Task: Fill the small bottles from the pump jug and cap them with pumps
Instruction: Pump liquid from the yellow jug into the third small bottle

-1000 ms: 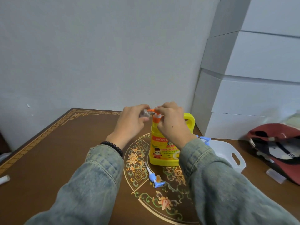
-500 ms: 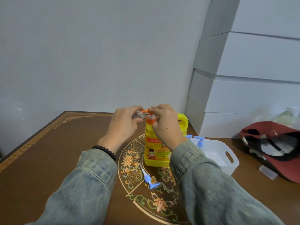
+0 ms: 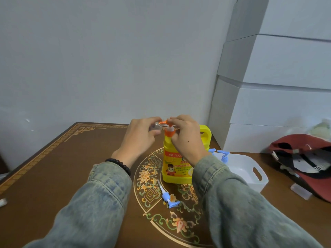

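Two hands meet above a yellow plastic pump jug [image 3: 176,163] standing on the dark brown ornamented wooden table [image 3: 59,169]. Left hand [image 3: 141,138] pinches a small clear bottle [image 3: 155,126] at the jug's orange pump spout [image 3: 165,122]. Right hand [image 3: 186,138] curls its fingers over the pump head. One light blue pump cap [image 3: 169,199] lies just before the jug; others sit in a white plastic basket [image 3: 258,176].

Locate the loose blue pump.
The blue pump lies flat on the table, just in front of the yellow jug, between the two sleeves.
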`<move>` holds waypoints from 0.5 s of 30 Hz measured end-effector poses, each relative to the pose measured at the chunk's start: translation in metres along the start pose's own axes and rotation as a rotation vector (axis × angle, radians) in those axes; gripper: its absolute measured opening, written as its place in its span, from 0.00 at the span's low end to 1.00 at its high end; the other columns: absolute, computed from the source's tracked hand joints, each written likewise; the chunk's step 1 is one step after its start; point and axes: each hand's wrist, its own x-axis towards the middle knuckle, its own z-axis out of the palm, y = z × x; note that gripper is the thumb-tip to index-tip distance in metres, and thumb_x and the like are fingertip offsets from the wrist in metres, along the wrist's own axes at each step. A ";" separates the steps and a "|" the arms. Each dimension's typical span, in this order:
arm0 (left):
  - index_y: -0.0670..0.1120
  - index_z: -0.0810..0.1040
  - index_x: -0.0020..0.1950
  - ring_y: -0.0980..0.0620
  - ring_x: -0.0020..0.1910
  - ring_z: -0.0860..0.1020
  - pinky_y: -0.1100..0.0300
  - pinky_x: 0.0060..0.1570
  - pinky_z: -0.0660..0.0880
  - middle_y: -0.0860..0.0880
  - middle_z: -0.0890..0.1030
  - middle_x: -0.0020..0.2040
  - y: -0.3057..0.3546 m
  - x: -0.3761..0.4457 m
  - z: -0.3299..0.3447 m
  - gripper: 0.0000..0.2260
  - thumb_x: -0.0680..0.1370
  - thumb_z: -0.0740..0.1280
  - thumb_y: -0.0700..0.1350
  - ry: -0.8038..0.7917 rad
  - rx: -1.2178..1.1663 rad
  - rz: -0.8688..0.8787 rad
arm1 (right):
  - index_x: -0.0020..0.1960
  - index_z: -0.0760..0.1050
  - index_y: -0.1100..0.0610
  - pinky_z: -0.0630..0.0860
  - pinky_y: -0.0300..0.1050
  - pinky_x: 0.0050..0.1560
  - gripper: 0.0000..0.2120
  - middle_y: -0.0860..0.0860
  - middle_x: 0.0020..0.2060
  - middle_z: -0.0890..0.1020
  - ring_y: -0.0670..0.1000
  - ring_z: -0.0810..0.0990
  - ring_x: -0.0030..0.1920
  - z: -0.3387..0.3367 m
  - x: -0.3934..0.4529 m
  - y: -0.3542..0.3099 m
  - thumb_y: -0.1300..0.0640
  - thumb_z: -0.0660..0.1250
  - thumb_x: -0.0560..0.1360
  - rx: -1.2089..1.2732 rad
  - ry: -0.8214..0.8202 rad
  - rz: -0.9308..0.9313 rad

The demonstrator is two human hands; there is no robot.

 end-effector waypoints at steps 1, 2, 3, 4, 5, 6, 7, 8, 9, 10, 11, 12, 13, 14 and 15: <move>0.53 0.81 0.58 0.51 0.46 0.82 0.57 0.50 0.76 0.48 0.85 0.45 0.000 0.002 -0.002 0.14 0.73 0.73 0.43 0.008 -0.006 0.005 | 0.51 0.83 0.61 0.76 0.53 0.54 0.11 0.57 0.47 0.85 0.59 0.81 0.50 0.000 0.002 0.001 0.68 0.69 0.70 -0.007 0.014 -0.006; 0.54 0.81 0.58 0.51 0.46 0.82 0.56 0.50 0.76 0.48 0.85 0.46 0.000 0.005 -0.003 0.14 0.74 0.73 0.44 0.016 -0.002 0.008 | 0.51 0.83 0.60 0.76 0.53 0.55 0.11 0.56 0.47 0.85 0.58 0.80 0.51 0.000 0.005 0.003 0.67 0.70 0.70 -0.010 0.027 -0.007; 0.54 0.80 0.58 0.51 0.46 0.82 0.56 0.51 0.77 0.48 0.85 0.47 -0.001 0.005 -0.001 0.14 0.74 0.72 0.44 0.015 0.001 0.007 | 0.52 0.83 0.60 0.76 0.53 0.56 0.11 0.56 0.48 0.85 0.57 0.80 0.52 0.001 0.004 0.003 0.66 0.71 0.70 -0.007 0.034 0.001; 0.53 0.80 0.59 0.51 0.47 0.82 0.56 0.52 0.77 0.48 0.85 0.47 -0.001 0.005 0.000 0.14 0.74 0.72 0.44 0.014 -0.007 0.004 | 0.53 0.83 0.60 0.76 0.52 0.56 0.12 0.56 0.49 0.85 0.56 0.80 0.52 0.002 0.002 0.003 0.67 0.70 0.71 0.001 0.037 0.010; 0.53 0.81 0.59 0.52 0.48 0.82 0.57 0.52 0.77 0.48 0.85 0.47 -0.002 0.002 0.002 0.14 0.74 0.72 0.43 0.012 -0.016 -0.001 | 0.53 0.83 0.60 0.76 0.52 0.56 0.12 0.56 0.49 0.85 0.56 0.80 0.52 0.004 -0.001 0.003 0.68 0.69 0.71 0.009 0.036 0.010; 0.52 0.81 0.59 0.52 0.49 0.82 0.57 0.53 0.77 0.48 0.85 0.48 -0.003 0.000 0.005 0.14 0.74 0.73 0.42 0.006 -0.020 -0.007 | 0.52 0.83 0.61 0.76 0.53 0.56 0.14 0.57 0.48 0.85 0.57 0.81 0.52 0.006 -0.003 0.004 0.71 0.68 0.69 0.014 0.033 0.004; 0.51 0.81 0.59 0.51 0.49 0.82 0.56 0.53 0.77 0.48 0.86 0.48 -0.005 -0.002 0.007 0.14 0.73 0.73 0.42 -0.004 -0.020 -0.011 | 0.52 0.83 0.62 0.77 0.53 0.55 0.16 0.58 0.48 0.85 0.58 0.81 0.51 0.007 -0.005 0.005 0.73 0.66 0.67 0.014 0.025 -0.002; 0.51 0.81 0.59 0.51 0.49 0.83 0.56 0.53 0.77 0.47 0.86 0.48 -0.005 -0.003 0.008 0.15 0.73 0.73 0.42 -0.014 -0.020 -0.013 | 0.52 0.83 0.63 0.77 0.52 0.55 0.17 0.58 0.47 0.85 0.58 0.81 0.51 0.007 -0.006 0.006 0.74 0.66 0.66 0.011 0.012 -0.004; 0.51 0.81 0.60 0.51 0.49 0.82 0.56 0.53 0.77 0.47 0.85 0.48 -0.005 -0.003 0.007 0.15 0.74 0.73 0.42 -0.020 -0.017 -0.016 | 0.51 0.83 0.62 0.76 0.51 0.55 0.17 0.58 0.47 0.85 0.58 0.81 0.51 0.007 -0.005 0.006 0.73 0.67 0.66 0.006 0.004 -0.003; 0.52 0.81 0.60 0.51 0.49 0.82 0.58 0.53 0.76 0.47 0.85 0.48 -0.004 -0.001 0.005 0.15 0.74 0.72 0.43 -0.021 -0.011 -0.015 | 0.51 0.84 0.62 0.76 0.49 0.55 0.14 0.57 0.47 0.85 0.58 0.81 0.51 0.005 -0.003 0.006 0.71 0.68 0.68 0.001 0.002 -0.002; 0.52 0.81 0.60 0.51 0.48 0.82 0.60 0.52 0.75 0.47 0.85 0.48 -0.004 0.001 0.002 0.15 0.74 0.72 0.43 -0.014 -0.009 -0.012 | 0.50 0.84 0.61 0.76 0.48 0.55 0.12 0.56 0.47 0.85 0.57 0.81 0.51 0.004 0.000 0.006 0.69 0.69 0.69 -0.004 0.003 0.000; 0.53 0.81 0.59 0.51 0.47 0.82 0.60 0.51 0.74 0.48 0.85 0.47 -0.003 0.004 0.000 0.15 0.74 0.72 0.43 -0.001 -0.007 -0.009 | 0.50 0.84 0.60 0.75 0.49 0.55 0.10 0.55 0.47 0.85 0.56 0.81 0.51 0.002 0.003 0.006 0.66 0.71 0.70 -0.004 0.004 0.001; 0.53 0.81 0.59 0.50 0.47 0.82 0.59 0.51 0.75 0.48 0.84 0.47 -0.002 0.006 -0.002 0.14 0.74 0.72 0.43 0.010 -0.001 -0.003 | 0.50 0.84 0.59 0.75 0.52 0.55 0.10 0.55 0.46 0.85 0.56 0.81 0.51 0.001 0.007 0.006 0.65 0.72 0.69 -0.003 0.006 -0.001; 0.53 0.81 0.59 0.49 0.47 0.82 0.57 0.51 0.76 0.47 0.84 0.47 -0.002 0.008 -0.003 0.14 0.74 0.72 0.43 0.013 0.005 0.004 | 0.50 0.84 0.58 0.75 0.53 0.55 0.10 0.54 0.46 0.85 0.56 0.80 0.51 0.001 0.008 0.007 0.64 0.73 0.69 -0.007 0.007 -0.003; 0.53 0.81 0.59 0.49 0.47 0.82 0.56 0.52 0.76 0.47 0.85 0.48 -0.001 0.007 -0.002 0.15 0.74 0.73 0.43 0.009 0.007 0.004 | 0.50 0.84 0.58 0.76 0.54 0.54 0.10 0.54 0.45 0.85 0.56 0.80 0.50 0.002 0.007 0.007 0.64 0.73 0.69 -0.012 0.009 -0.003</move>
